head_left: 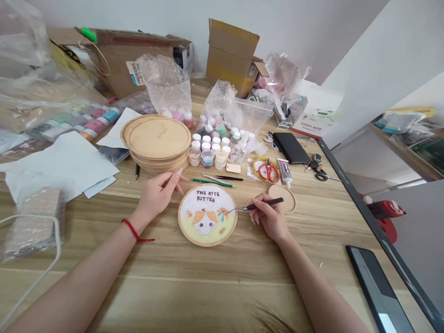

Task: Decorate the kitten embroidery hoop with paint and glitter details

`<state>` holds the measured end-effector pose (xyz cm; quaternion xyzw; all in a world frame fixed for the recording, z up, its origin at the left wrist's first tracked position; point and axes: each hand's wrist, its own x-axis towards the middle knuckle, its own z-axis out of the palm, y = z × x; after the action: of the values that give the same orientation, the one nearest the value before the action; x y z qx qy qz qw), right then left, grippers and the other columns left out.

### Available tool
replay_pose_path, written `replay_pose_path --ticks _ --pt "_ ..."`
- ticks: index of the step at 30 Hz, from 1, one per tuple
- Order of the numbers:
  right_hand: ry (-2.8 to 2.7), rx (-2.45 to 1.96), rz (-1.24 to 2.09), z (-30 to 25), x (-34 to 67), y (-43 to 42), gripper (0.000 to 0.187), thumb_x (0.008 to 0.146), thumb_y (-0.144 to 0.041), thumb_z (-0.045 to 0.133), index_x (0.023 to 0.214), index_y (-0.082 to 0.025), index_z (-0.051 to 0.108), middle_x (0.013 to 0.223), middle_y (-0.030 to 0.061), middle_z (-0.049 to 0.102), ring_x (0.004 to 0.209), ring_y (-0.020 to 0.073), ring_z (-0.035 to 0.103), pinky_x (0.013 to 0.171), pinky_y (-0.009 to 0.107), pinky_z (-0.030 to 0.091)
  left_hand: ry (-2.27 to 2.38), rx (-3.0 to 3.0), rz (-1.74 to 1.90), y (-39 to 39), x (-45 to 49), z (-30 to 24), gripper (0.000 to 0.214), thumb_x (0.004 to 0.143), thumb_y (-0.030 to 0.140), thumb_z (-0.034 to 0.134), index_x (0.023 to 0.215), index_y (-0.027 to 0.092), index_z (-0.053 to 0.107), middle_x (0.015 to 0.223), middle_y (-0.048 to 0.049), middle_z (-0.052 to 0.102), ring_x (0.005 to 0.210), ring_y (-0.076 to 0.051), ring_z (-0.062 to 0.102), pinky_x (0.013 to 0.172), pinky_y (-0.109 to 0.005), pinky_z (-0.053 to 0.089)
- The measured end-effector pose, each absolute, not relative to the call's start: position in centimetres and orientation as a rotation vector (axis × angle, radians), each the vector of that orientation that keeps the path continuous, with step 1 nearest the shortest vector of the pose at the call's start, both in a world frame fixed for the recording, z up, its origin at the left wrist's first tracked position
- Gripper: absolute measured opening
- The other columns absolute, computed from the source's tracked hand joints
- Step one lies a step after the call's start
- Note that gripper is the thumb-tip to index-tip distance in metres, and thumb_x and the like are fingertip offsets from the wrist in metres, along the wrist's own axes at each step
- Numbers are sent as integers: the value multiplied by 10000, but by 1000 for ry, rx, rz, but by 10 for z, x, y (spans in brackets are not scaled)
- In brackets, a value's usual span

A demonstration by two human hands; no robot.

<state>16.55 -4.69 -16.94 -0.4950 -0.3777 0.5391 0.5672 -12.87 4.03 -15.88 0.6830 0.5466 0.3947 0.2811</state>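
A round wooden-rimmed disc (208,236) lies before me, with a white and pale yellow surface. It bears the words "THE KITE KITTEN", an orange-and-white kitten and small orange shapes. In my right hand (268,215) is a slim tool (251,206) with a dark handle and thin metal tip. That tip points at the orange shape with blue strands (222,214); whether it touches cannot be told. My left hand (157,196), with a red string bracelet, hovers by the disc's upper left, thumb and fingers pinched; anything between them is too small to name.
Behind the disc lie a green pencil (213,182) and black tweezers (229,178). Stacked wooden discs (156,136), white-lidded jars (206,139), red-handled scissors (268,172) and a glue tube (285,172) stand farther back. A small wooden disc (287,199) is beside my right hand; a phone (376,282) lies right.
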Motion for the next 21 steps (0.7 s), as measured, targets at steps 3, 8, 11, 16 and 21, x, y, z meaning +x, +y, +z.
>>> replay_pose_path --ticks 3,8,11,16,21 --pt "-893 -1158 1262 -170 166 -47 202 776 -338 727 667 -183 656 600 16 667 399 87 491 358 206 379 1456 1814 1059 40 -129 -159 340 923 406 489 820 174 716 629 11 684 609 -132 617 632 -228 466" --pt "-875 -1154 1265 -169 165 -47 207 773 -337 723 658 -182 647 554 3 645 373 83 477 346 202 365 1462 1811 1048 40 -130 -160 348 924 417 488 827 176 719 645 6 691 614 -133 616 620 -232 458" --pt "-874 -1155 1265 -169 165 -47 212 776 -334 717 653 -181 637 533 -2 635 354 77 461 334 197 344 1472 1822 1039 41 -130 -160 353 927 420 484 827 177 719 661 5 701 623 -133 619 624 -232 455" --pt "-881 -1146 1271 -167 164 -47 218 776 -337 716 651 -178 632 489 -13 608 333 72 440 325 191 322 1476 1844 1033 40 -130 -160 357 931 410 478 812 174 719 664 7 705 627 -130 619 626 -226 452" --pt "-884 -1148 1280 -167 163 -47 227 772 -340 722 650 -174 627 489 -9 614 339 72 454 337 186 325 1470 1852 1034 41 -130 -160 356 934 407 472 819 173 714 660 10 703 627 -129 618 644 -223 460"
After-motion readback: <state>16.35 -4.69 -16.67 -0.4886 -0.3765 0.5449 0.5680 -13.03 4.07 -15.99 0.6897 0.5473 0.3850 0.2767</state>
